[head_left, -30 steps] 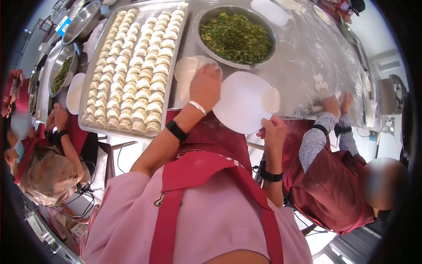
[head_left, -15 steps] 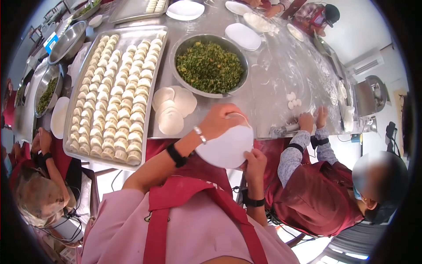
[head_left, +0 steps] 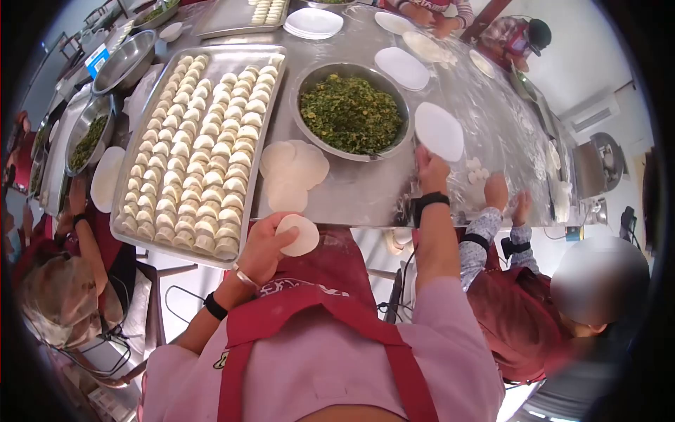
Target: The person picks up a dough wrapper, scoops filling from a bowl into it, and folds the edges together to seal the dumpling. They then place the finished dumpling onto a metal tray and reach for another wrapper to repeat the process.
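A round dough wrapper (head_left: 302, 235) is pinched between the thumb and fingers of my left hand (head_left: 261, 247), in front of the table edge. My right hand (head_left: 432, 171) grips the near edge of a white plate (head_left: 439, 131), arm stretched forward over the table. Just beyond my left hand lies a pile of overlapping dough wrappers (head_left: 294, 169). Behind these stands a steel bowl (head_left: 301, 121) of chopped green filling (head_left: 350, 112), with a utensil handle at its near right rim. To the left, a metal tray (head_left: 247, 204) carries rows of folded dumplings (head_left: 204, 141).
At my right a co-worker's hands (head_left: 496, 191) rest at the table edge near small dough pieces (head_left: 477, 173). Another person (head_left: 67, 295) sits at my left. More white plates (head_left: 313, 24) and a second dumpling tray (head_left: 225, 20) stand farther back on the floured table (head_left: 485, 126).
The white plate went from between both hands to the right, over the table, in my right hand. My left hand moved left and toward me with a wrapper.
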Demonstrator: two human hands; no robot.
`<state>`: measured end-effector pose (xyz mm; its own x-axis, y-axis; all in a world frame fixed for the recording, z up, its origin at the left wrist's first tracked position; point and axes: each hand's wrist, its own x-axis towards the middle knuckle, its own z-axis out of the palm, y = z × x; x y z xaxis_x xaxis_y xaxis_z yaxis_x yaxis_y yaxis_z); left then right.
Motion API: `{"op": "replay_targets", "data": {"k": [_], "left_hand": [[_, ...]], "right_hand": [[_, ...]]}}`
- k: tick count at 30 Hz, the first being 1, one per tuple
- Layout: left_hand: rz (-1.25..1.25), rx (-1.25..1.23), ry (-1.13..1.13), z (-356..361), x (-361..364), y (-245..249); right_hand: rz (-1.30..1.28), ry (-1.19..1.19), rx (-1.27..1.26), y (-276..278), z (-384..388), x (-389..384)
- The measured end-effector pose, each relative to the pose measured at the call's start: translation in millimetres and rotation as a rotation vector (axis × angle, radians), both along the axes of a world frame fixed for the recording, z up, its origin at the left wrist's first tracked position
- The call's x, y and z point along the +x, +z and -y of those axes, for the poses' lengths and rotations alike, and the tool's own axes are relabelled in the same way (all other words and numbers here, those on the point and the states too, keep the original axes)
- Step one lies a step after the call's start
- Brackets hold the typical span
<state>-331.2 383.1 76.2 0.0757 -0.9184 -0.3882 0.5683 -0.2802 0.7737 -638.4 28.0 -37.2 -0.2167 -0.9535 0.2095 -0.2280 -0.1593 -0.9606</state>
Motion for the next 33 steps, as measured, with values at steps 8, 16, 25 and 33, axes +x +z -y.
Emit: {"op": "replay_targets", "data": {"k": [8,16,25,33], "left_hand": [[-0.047,0.015,-0.003,-29.2,15.4,-0.1],[-0.05,0.07,0.05,-39.3,19.7,-10.3],[-0.029,0.063,0.085,-44.3,10.1,-19.5],[0.046,0.145,0.218,-15.4,1.7,-59.3]], "right_hand": [[0.683,0.174,0.484,23.5,-41.0,50.0],[0.329,0.559,0.619,50.6,-155.3,138.3],[-0.53,0.818,-0.359,46.2,-154.6,234.4],[-0.711,0.881,-0.416,0.9,-122.7,255.8]]}}
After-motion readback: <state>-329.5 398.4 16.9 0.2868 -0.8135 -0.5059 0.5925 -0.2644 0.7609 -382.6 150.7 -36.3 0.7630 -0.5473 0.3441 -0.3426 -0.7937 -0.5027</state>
